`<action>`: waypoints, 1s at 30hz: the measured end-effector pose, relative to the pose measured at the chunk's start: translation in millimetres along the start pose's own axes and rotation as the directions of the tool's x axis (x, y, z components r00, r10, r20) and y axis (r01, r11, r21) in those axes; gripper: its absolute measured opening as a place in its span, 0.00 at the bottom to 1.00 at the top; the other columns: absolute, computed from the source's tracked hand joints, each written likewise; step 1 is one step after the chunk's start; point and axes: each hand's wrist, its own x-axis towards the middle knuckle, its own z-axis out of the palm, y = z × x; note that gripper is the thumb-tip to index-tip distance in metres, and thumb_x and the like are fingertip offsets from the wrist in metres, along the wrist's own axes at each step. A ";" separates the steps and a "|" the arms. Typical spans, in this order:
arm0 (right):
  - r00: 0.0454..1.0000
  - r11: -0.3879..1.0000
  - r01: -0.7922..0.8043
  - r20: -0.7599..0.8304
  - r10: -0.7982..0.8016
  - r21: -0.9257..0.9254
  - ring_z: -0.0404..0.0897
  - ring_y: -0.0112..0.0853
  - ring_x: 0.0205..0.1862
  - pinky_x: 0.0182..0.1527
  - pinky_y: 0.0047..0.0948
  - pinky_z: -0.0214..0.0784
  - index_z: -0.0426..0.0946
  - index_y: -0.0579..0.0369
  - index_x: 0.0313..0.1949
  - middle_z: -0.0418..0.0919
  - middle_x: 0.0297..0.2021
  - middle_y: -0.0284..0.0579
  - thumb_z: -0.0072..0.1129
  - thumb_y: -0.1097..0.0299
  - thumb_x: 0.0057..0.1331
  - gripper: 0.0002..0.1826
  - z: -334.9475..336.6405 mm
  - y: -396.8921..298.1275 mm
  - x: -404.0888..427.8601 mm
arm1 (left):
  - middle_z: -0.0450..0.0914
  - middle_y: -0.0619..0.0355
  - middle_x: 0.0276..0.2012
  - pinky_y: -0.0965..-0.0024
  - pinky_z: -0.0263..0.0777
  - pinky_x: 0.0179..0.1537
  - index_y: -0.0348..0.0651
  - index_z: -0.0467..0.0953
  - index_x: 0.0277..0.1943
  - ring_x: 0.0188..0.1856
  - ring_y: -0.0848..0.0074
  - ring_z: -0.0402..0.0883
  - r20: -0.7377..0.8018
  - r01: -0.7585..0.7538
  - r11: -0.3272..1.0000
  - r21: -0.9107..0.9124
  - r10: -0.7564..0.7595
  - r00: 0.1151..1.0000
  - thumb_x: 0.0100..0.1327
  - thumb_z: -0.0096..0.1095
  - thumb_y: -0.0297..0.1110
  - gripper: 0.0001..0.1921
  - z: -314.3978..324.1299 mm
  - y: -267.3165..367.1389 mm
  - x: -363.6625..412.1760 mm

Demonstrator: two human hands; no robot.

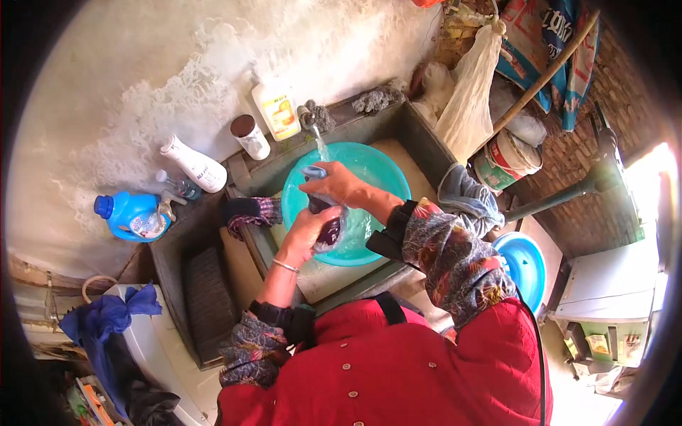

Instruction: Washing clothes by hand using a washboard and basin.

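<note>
A turquoise plastic basin (391, 162) with water in it stands in the stone sink (426, 136). Water runs from the tap (305, 114) into the basin, near its back edge. Above the basin, my left hand (305, 231) grips a dark, wet, shiny item (329, 234), which may be cloth or a container; I cannot tell which. My right hand (341, 185) is at the upper end of the same item, its fingers around a blue-grey part (313, 172). A dark sock-like knitted piece (253, 213) hangs over the sink's left divider.
Along the back ledge stand a pump bottle (277, 109), a lidded jar (250, 137), a white bottle (197, 165) and a blue detergent jug (133, 215). A grey cloth (469, 199) drapes over the sink's right corner. A blue basin (519, 266) stands to the right.
</note>
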 end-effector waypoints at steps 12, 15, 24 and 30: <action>0.973 0.961 -0.189 -0.093 0.211 0.203 0.73 0.24 0.27 0.30 0.27 0.68 0.77 0.59 0.31 0.76 0.23 0.37 0.66 0.45 0.56 0.25 28.7 -1.0 2.8 | 0.81 0.40 0.30 0.55 0.74 0.31 0.27 0.46 0.62 0.32 0.51 0.81 -0.207 0.148 0.222 0.964 0.269 0.941 0.50 0.65 0.48 0.47 -2.0 -1.9 0.7; 0.908 0.981 -0.155 -0.374 0.189 0.119 0.72 0.23 0.23 0.28 0.26 0.67 0.76 0.60 0.27 0.75 0.20 0.37 0.64 0.46 0.58 0.25 27.1 7.6 5.2 | 0.80 0.43 0.34 0.57 0.74 0.37 0.31 0.51 0.61 0.34 0.54 0.81 -0.226 0.111 0.326 0.939 0.343 0.912 0.56 0.62 0.48 0.39 4.8 -8.2 -4.7; 0.705 0.701 0.708 0.022 -0.709 -0.091 0.74 0.30 0.25 0.32 0.32 0.69 0.75 0.57 0.22 0.75 0.22 0.42 0.62 0.62 0.58 0.13 27.4 -44.8 -46.0 | 0.70 0.50 0.57 0.37 0.65 0.55 0.46 0.64 0.59 0.54 0.54 0.73 0.226 0.193 0.575 -0.795 -0.014 0.974 0.59 0.45 0.69 0.37 -14.0 -8.8 -30.8; 0.402 0.412 0.910 0.358 -0.843 -0.052 0.77 0.40 0.36 0.48 0.38 0.70 0.73 0.56 0.22 0.77 0.32 0.44 0.60 0.65 0.58 0.11 49.3 -63.2 -65.8 | 0.69 0.50 0.58 0.49 0.64 0.59 0.44 0.64 0.60 0.59 0.58 0.69 0.096 -0.078 0.555 -0.828 0.277 0.956 0.63 0.48 0.61 0.32 10.2 -19.2 -61.7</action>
